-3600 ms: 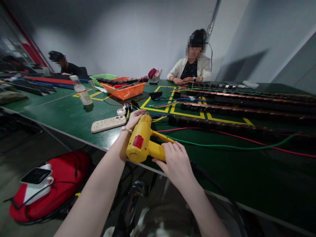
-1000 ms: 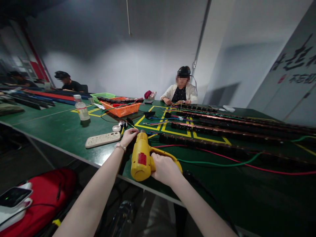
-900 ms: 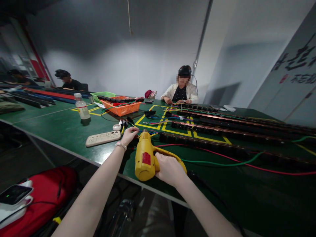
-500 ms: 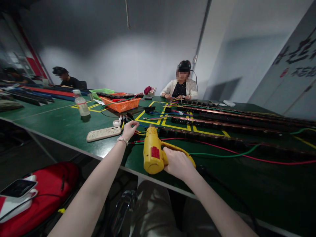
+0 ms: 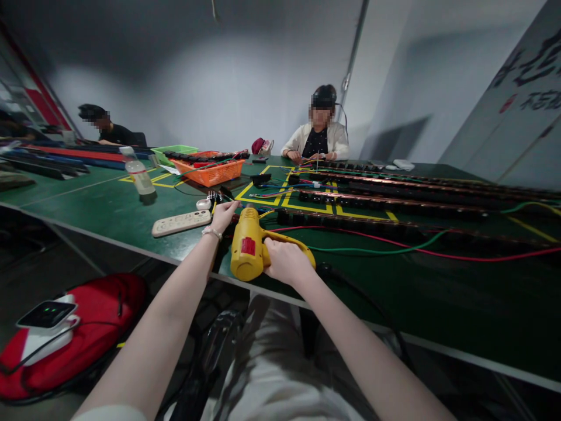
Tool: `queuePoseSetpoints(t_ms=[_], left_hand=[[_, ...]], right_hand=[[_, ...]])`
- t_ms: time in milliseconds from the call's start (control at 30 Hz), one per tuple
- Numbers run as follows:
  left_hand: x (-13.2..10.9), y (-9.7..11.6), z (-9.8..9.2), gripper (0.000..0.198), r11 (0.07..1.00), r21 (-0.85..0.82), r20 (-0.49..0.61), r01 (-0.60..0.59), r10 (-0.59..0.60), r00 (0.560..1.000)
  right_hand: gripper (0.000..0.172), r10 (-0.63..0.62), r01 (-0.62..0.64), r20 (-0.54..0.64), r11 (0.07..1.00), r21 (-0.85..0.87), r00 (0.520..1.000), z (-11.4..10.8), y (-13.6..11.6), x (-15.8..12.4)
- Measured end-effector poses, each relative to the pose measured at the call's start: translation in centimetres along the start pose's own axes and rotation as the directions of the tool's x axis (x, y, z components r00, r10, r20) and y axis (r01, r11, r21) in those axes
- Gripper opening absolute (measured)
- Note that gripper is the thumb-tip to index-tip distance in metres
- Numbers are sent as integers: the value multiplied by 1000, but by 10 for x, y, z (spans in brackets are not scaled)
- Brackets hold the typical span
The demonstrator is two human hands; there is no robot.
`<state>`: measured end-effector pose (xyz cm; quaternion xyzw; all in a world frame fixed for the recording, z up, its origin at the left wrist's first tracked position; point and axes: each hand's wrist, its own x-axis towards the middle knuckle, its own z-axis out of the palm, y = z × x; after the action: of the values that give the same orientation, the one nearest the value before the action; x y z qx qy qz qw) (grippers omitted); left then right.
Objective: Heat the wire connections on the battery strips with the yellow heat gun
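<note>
While the right hand (image 5: 283, 263) grips the handle of the yellow heat gun (image 5: 246, 248) near the edge of the green surface (image 5: 114, 216), the gun's long body points away from the person, nose toward the wires (image 5: 302, 227); the left hand (image 5: 223, 215) is curled just left of the nose, and I cannot tell if it holds anything

No wording can be read. Large dark characters (image 5: 513, 69) on the right-hand wall (image 5: 477, 126) are cut off by the frame edge. The red label (image 5: 248, 246) on the yellow heat gun (image 5: 240, 264) is too small to make out.
</note>
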<state>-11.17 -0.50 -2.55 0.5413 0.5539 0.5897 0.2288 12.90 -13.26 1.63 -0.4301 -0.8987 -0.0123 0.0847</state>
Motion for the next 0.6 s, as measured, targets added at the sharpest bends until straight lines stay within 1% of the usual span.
queuePoseSetpoints(t_ms=[100, 200, 367, 500, 600], left_hand=[[0, 0, -1, 55, 998, -28, 3, 53, -53, 999], [2, 1, -1, 56, 995, -50, 29, 87, -85, 996], [2, 1, 0, 57, 995, -46, 43, 87, -85, 995], [2, -4, -2, 59, 994, -73, 86, 80, -74, 994], [5, -6, -3, 53, 993, -54, 112, 105, -99, 989]], right_hand=[[34, -14, 14, -24, 1000, 14, 1000, 2, -5, 3], [34, -19, 20, -41, 999, 27, 999, 4, -7, 6], [36, -33, 35, -47, 999, 40, 998, 5, -6, 9], [37, -42, 45, -49, 998, 43, 998, 4, -6, 11], [37, -50, 52, -49, 998, 41, 998, 5, -5, 11]])
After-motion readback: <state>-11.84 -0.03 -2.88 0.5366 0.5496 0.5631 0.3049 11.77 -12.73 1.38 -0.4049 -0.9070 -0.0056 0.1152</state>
